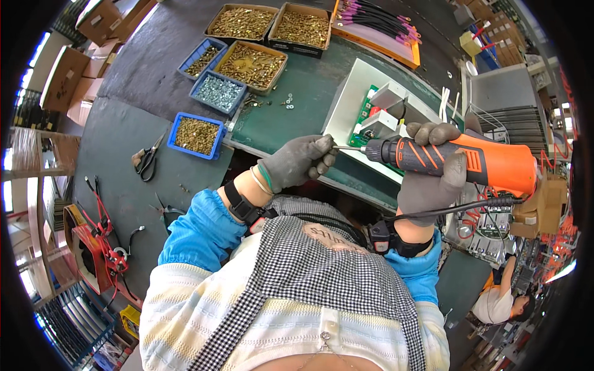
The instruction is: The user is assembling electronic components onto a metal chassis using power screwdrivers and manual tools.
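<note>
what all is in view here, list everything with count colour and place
electric screwdriver: 1, orange and black, in right hand
bit: 1, silver, pointing left
panel: 1, white, on worktable
circuit board: 1, green, on panel
bins: 3, blue, left of centre
open boxes: 3, brown and black, top centre
tray: 1, orange, top
cables: several, black and pink, in tray
cutting tool: 1, black-handled, left
washers: few, silver, near bins
worktable: green and dark, under these
cartons: several, brown, upper left
co-worker: 1, light top, lower right
farther off: too small to count
left hand: 1, grey-gloved, at bit tip
right hand: 1, grey-gloved, around screwdriver
</note>
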{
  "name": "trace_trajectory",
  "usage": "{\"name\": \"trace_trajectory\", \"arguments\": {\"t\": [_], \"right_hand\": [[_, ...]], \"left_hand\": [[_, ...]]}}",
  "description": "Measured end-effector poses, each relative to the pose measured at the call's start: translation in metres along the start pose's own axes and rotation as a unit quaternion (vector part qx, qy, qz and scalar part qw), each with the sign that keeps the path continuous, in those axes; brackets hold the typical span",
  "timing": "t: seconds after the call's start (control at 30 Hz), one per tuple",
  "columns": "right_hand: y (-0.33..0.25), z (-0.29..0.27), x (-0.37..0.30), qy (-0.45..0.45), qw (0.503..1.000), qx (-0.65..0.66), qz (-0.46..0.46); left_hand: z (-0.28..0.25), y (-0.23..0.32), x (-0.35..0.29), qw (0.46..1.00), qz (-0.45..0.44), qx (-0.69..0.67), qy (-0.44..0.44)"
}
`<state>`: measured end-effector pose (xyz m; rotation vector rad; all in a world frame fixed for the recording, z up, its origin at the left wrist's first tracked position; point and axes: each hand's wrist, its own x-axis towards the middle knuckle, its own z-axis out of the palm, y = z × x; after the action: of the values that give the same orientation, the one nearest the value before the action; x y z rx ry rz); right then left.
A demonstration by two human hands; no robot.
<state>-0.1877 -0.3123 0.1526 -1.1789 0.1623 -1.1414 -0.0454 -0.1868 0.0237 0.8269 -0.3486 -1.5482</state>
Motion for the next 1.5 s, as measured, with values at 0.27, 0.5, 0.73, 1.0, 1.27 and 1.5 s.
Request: {"name": "trace_trajectory", "arguments": {"t": [0.27, 0.5, 0.73, 1.0, 1.27, 1.5], "right_hand": [[0.016, 0.009, -0.005, 0.021, 0.998, 0.047, 0.032], [0.029, 0.019, -0.007, 0.120, 0.991, -0.023, 0.048], [-0.003, 0.017, 0.000, 0.125, 0.992, 0.026, 0.020], [-0.043, 0.003, -0.007, 0.158, 0.984, -0.044, -0.068], [-0.118, -0.055, -0.028, 0.214, 0.965, -0.060, -0.139], [-0.215, -0.132, -0.025, 0.213, 0.934, -0.138, -0.252]], "left_hand": [[-0.004, 0.003, -0.010, 0.997, -0.015, -0.016, 0.070], [-0.014, -0.002, -0.022, 0.994, 0.046, -0.026, 0.094], [-0.077, 0.028, -0.096, 0.757, 0.169, 0.442, 0.451], [-0.131, 0.038, -0.118, 0.466, 0.022, 0.650, 0.600], [-0.175, 0.049, -0.123, 0.496, -0.014, 0.705, 0.506], [-0.202, 0.041, -0.139, 0.539, 0.101, 0.623, 0.558]]}}
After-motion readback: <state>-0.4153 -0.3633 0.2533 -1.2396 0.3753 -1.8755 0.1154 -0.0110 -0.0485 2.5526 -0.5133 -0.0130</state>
